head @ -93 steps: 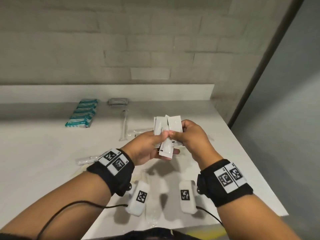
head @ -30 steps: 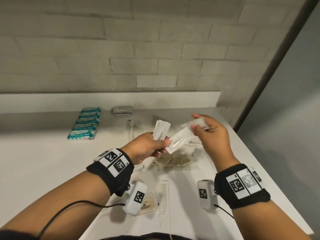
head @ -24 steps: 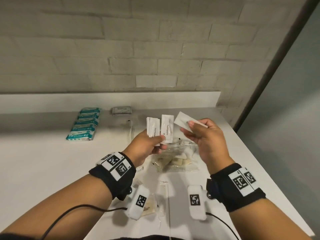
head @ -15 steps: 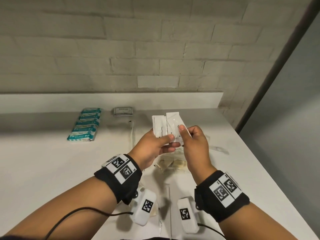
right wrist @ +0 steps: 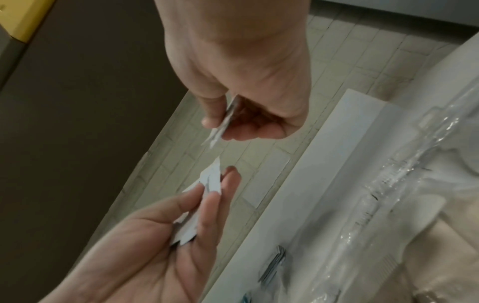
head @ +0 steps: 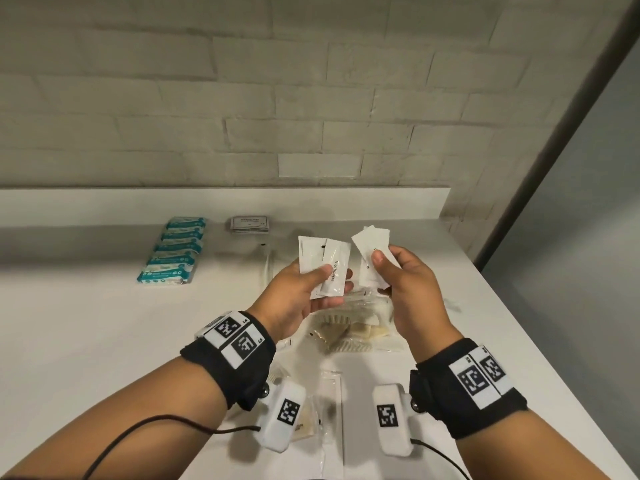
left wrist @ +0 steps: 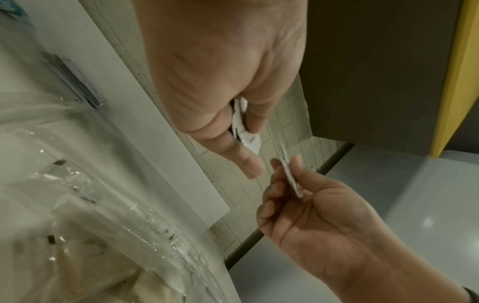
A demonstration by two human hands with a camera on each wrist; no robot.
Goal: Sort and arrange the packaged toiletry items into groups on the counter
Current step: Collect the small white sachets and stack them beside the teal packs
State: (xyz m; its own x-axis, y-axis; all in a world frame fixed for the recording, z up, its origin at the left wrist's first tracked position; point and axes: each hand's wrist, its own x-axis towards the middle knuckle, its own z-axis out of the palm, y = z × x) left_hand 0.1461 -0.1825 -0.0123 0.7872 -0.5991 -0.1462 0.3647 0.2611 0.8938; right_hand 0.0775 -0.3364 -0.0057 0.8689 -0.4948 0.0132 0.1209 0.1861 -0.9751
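Observation:
My left hand (head: 313,287) pinches a small stack of white toothpaste sachets (head: 323,263) between thumb and fingers, held up above the white counter (head: 86,323). My right hand (head: 394,271) pinches two more white sachets (head: 372,252), a short gap to the right of the left stack. In the left wrist view the left thumb (left wrist: 233,151) presses on the sachets (left wrist: 242,131). The right wrist view shows the right hand's sachets (right wrist: 224,121) edge-on. Below the hands lie clear-wrapped combs and beige items (head: 349,329).
A row of teal packets (head: 173,251) lies at the back left, with a small grey stack of packets (head: 250,224) beside it. A wrapped toothbrush (head: 268,268) lies behind the left hand. Clear wrapped items (head: 330,403) sit near the front edge. The counter ends at the right edge (head: 540,341).
The right hand drew its sachets away from the left hand's stack, opening a gap between the two bundles. Earlier both hands were together over one stack.

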